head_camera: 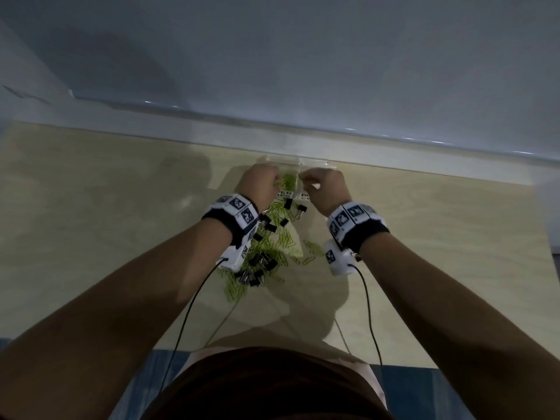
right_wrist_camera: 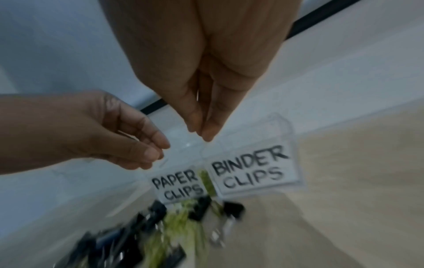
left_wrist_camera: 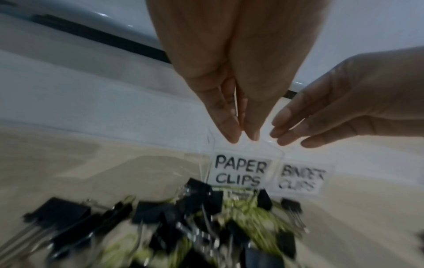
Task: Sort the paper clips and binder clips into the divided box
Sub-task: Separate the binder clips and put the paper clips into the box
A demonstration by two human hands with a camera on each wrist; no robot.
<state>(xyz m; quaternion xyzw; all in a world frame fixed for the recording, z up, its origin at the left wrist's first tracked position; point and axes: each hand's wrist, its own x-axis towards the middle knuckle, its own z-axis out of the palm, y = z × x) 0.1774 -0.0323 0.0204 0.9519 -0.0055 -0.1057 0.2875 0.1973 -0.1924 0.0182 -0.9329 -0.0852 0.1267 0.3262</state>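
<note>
Left hand: above the left compartment of the divided box; in the left wrist view its fingers point down, extended and pressed together, with nothing seen between them.
Right hand: above the right compartment; in the right wrist view its fingers likewise point down, straight and close together, holding nothing visible.
Divided box: clear plastic, at the far edge of the bench, just beyond the pile of clips; two compartments side by side.
Labels: "PAPER CLIPS" on the left compartment's near wall, "BINDER CLIPS" on the right one's.
Paper clips: yellow-green, in a loose heap on the bench between the forearms; more of them lie in the left compartment.
Binder clips: black with metal handles, mixed into the same heap; one lies just in front of the right label.
Bench: pale wood-grain surface.
Wrist units: white, with black-and-white markers and a black cable from each.
</note>
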